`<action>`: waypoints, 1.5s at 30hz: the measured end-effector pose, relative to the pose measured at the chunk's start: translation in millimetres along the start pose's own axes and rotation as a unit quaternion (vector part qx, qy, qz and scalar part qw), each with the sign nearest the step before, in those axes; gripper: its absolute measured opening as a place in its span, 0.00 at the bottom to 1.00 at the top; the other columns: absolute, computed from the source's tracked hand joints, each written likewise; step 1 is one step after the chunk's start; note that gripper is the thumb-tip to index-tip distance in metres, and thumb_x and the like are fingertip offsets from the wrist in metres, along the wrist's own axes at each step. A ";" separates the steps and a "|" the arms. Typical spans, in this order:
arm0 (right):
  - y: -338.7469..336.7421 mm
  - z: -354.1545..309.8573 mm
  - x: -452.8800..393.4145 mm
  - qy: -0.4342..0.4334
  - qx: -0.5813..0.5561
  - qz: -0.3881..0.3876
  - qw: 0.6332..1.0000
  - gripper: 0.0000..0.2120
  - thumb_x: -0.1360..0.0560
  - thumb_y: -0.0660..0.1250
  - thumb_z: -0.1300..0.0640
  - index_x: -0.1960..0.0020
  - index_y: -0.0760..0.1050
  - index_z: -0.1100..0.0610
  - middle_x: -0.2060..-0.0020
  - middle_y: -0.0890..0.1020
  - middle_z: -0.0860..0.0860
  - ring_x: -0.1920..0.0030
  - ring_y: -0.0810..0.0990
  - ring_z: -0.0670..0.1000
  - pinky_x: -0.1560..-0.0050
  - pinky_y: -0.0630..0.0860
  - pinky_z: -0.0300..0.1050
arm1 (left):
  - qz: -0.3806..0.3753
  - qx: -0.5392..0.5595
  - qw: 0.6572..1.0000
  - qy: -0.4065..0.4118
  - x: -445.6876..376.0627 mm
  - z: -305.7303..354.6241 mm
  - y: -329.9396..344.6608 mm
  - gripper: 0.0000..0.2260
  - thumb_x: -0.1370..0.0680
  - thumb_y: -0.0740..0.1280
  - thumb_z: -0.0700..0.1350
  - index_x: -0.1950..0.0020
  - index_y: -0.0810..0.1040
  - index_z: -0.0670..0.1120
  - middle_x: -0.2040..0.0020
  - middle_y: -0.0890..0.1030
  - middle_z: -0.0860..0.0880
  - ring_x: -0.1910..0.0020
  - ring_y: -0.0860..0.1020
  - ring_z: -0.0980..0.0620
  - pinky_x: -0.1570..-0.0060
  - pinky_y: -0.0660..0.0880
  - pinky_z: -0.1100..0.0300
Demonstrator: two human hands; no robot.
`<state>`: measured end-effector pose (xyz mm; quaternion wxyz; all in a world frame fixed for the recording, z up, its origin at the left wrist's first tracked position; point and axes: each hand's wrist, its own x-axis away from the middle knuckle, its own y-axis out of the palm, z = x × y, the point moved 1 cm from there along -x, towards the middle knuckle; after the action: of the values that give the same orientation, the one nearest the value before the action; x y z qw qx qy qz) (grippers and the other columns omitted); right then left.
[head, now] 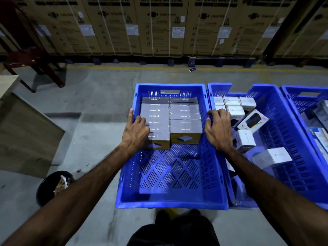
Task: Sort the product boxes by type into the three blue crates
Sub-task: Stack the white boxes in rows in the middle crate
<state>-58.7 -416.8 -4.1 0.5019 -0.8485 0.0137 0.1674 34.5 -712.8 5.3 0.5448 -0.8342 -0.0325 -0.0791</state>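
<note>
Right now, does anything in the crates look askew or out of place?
Yes. In the middle crate, one white box with a black product picture lies tilted across the others, and the white boxes nearer the person sit scattered. The grey boxes in the left crate sit in neat rows.

Dim warehouse, grey concrete floor [99,96] with a yellow line [124,68] running along the back. Behind it, a row of tall strapped cardboard cartons [159,27] printed WASHING MACHINE. Dark red chair [33,57] far left, wooden cabinet [23,132] beside it, black bin [53,187] on the floor with scraps inside.
</note>
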 end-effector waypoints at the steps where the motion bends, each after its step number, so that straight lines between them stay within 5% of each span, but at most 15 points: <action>1: 0.5 0.5 -0.2 0.001 0.001 0.000 1.000 0.12 0.20 0.61 0.56 0.39 0.76 0.57 0.44 0.76 0.57 0.41 0.71 0.56 0.44 0.75 0.54 | 0.000 0.005 1.000 -0.001 2.1 1.4 0.5 0.18 0.23 0.70 0.57 0.39 0.83 0.47 0.41 0.78 0.44 0.35 0.73 0.40 0.22 0.44 0.29; 4: 0.8 0.8 0.5 0.002 0.001 0.000 1.000 0.12 0.20 0.61 0.56 0.39 0.76 0.57 0.44 0.75 0.56 0.41 0.70 0.55 0.44 0.75 0.53 | 0.012 0.022 0.999 -0.021 9.8 7.7 3.5 0.23 0.27 0.73 0.67 0.46 0.86 0.48 0.46 0.79 0.45 0.39 0.75 0.40 0.24 0.42 0.26; 8: 0.0 1.8 0.5 0.005 0.002 -0.004 1.000 0.12 0.20 0.61 0.55 0.39 0.76 0.56 0.44 0.76 0.56 0.41 0.71 0.55 0.45 0.74 0.52 | 0.063 0.099 0.993 -0.013 21.6 35.3 -6.9 0.12 0.28 0.73 0.53 0.50 0.86 0.48 0.47 0.80 0.44 0.41 0.75 0.38 0.24 0.45 0.25; 11: -3.1 1.2 2.8 0.008 -0.019 -0.003 1.000 0.11 0.19 0.61 0.58 0.40 0.77 0.58 0.44 0.77 0.56 0.41 0.72 0.56 0.43 0.70 0.48 | 0.098 0.167 0.981 0.005 22.3 67.7 -27.1 0.12 0.24 0.70 0.56 0.48 0.86 0.50 0.45 0.82 0.47 0.38 0.76 0.41 0.23 0.47 0.27; 14: -11.2 3.4 13.7 -0.001 -0.061 -0.032 0.998 0.13 0.19 0.62 0.59 0.36 0.77 0.57 0.41 0.78 0.56 0.39 0.72 0.56 0.41 0.69 0.47 | 0.146 0.277 0.949 0.026 13.7 102.2 -45.7 0.14 0.22 0.67 0.59 0.48 0.85 0.51 0.48 0.82 0.49 0.42 0.77 0.44 0.26 0.61 0.36; 16: -21.4 10.4 26.0 -0.016 -0.103 -0.032 0.994 0.14 0.19 0.63 0.58 0.35 0.76 0.56 0.41 0.78 0.54 0.39 0.75 0.56 0.38 0.72 0.51 | 0.193 0.350 0.915 0.054 6.4 124.1 -59.0 0.12 0.22 0.67 0.57 0.52 0.83 0.50 0.53 0.82 0.49 0.49 0.78 0.43 0.39 0.72 0.45; 18: -33.2 23.0 41.8 -0.006 -0.134 -0.019 0.991 0.13 0.20 0.62 0.56 0.37 0.76 0.53 0.41 0.77 0.50 0.41 0.77 0.54 0.40 0.74 0.51 | 0.231 0.403 0.880 0.095 -2.4 146.0 -71.4 0.11 0.23 0.68 0.55 0.54 0.82 0.48 0.56 0.81 0.48 0.52 0.77 0.43 0.49 0.73 0.48; 23: -58.8 79.4 69.5 0.015 -0.164 0.003 0.986 0.09 0.18 0.64 0.59 0.40 0.79 0.56 0.45 0.79 0.49 0.44 0.79 0.51 0.46 0.78 0.57 | 0.280 0.442 0.839 0.149 -32.9 193.9 -85.7 0.10 0.21 0.69 0.53 0.51 0.83 0.46 0.54 0.81 0.48 0.52 0.76 0.43 0.53 0.73 0.48; 30: -104.1 152.0 21.3 0.109 -0.151 -0.017 0.982 0.12 0.23 0.68 0.62 0.40 0.78 0.54 0.45 0.76 0.51 0.46 0.78 0.54 0.42 0.72 0.45 | 0.217 0.374 0.895 0.108 -87.1 227.9 -110.5 0.07 0.26 0.72 0.48 0.51 0.85 0.48 0.53 0.83 0.49 0.50 0.77 0.43 0.45 0.73 0.49; 33: -104.5 179.7 -15.7 0.153 -0.111 -0.085 0.978 0.13 0.24 0.69 0.58 0.42 0.74 0.49 0.43 0.73 0.55 0.44 0.78 0.61 0.40 0.73 0.54 | 0.194 0.341 0.917 0.071 -106.4 238.9 -113.2 0.07 0.26 0.72 0.47 0.50 0.86 0.49 0.52 0.84 0.49 0.49 0.78 0.44 0.37 0.68 0.51; 37: -90.0 205.6 -54.2 0.229 -0.060 -0.138 0.962 0.24 0.24 0.68 0.53 0.29 0.69 0.57 0.33 0.70 0.62 0.36 0.76 0.68 0.38 0.73 0.60 | 0.166 0.297 0.940 0.028 -116.1 246.2 -112.8 0.06 0.25 0.73 0.46 0.49 0.86 0.50 0.50 0.83 0.49 0.45 0.78 0.45 0.25 0.60 0.50; 45: -64.2 213.1 -60.7 0.335 -0.080 -0.159 0.925 0.30 0.24 0.70 0.53 0.27 0.65 0.63 0.30 0.70 0.65 0.33 0.75 0.70 0.35 0.72 0.62 | 0.160 0.286 0.945 -0.005 -110.4 249.4 -113.9 0.08 0.23 0.71 0.46 0.45 0.85 0.48 0.45 0.84 0.49 0.41 0.79 0.49 0.19 0.59 0.47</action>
<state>-161.3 -211.3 -25.4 0.4185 -0.8834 0.0331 -0.2082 -66.2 -435.2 -8.5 0.7655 -0.6382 0.0775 0.0264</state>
